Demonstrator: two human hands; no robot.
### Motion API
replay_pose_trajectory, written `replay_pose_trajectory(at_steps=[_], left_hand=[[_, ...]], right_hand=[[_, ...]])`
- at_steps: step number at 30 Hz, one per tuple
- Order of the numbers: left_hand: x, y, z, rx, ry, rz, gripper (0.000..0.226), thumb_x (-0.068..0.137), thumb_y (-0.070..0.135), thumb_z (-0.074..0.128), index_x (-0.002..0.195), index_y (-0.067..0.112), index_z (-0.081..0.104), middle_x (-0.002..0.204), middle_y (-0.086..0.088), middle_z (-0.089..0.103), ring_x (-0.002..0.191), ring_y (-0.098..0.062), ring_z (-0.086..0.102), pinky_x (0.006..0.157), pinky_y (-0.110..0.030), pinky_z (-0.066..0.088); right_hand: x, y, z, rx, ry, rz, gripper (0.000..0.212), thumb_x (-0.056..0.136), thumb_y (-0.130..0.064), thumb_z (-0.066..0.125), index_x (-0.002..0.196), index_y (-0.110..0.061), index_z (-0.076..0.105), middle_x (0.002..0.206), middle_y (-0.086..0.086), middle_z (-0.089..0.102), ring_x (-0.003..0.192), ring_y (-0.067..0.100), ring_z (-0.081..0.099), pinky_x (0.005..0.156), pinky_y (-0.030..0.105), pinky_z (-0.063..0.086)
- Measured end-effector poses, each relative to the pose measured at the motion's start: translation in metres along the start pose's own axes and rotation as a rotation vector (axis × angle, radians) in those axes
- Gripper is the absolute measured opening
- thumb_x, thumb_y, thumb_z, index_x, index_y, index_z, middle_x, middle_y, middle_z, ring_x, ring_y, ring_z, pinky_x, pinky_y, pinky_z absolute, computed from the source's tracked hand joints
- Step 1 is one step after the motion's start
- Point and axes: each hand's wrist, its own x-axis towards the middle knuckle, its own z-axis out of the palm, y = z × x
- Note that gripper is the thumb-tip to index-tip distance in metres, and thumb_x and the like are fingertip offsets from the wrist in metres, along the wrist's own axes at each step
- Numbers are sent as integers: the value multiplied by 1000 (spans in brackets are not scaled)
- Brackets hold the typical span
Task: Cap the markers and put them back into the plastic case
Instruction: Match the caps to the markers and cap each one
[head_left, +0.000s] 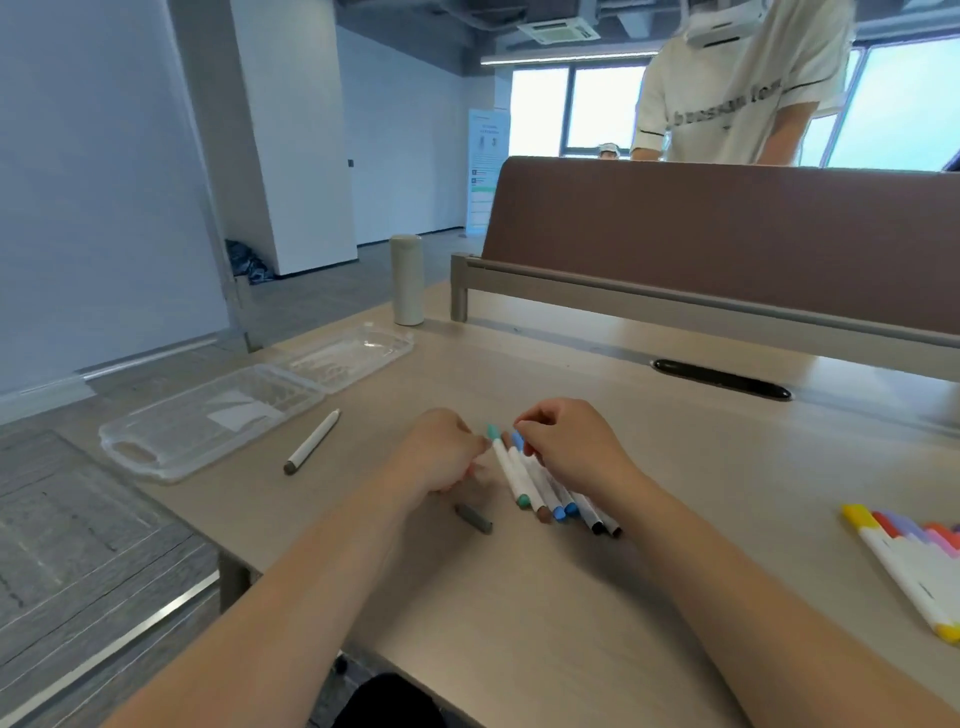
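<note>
Two hands meet at the middle of the table, over a row of markers. The left hand is curled, its thumb and forefinger pinching the far end of the teal marker, just below the bare teal tip that points to twelve o'clock. The right hand arches over the far ends of the neighbouring markers, fingers bent down beside a blue tip; whether they grip it or only rest there I cannot tell. The row lies side by side and touching, fanned toward five o'clock, with teal, brown, blue and black ends nearest the person. Just at six o'clock from the left hand a loose grey cap lies on the table, apart from the row. At nine o'clock from the hands a single white marker lies alone, its dark end toward the person. Beyond it, at ten o'clock, the clear plastic case lies open on the table edge, its lid folded out flat at its far end. A pale bottle stands upright at eleven o'clock. At four o'clock, by the right border, a second bunch of markers shows yellow, red, purple and pink ends. A brown divider crosses at twelve to two o'clock, a person in a white shirt standing behind it.
</note>
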Motion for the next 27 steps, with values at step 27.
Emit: replay_pose_trajectory(at_steps=[27], left_hand=[[19, -127, -117, 457, 308, -46, 36, 81, 46, 72, 93, 12, 67, 90, -4, 68, 86, -26, 64, 73, -35, 53]], right_hand=[[26, -100, 115, -112, -236, -128, 19, 94, -23, 57, 89, -14, 73, 73, -2, 70, 61, 12, 58, 63, 26, 48]])
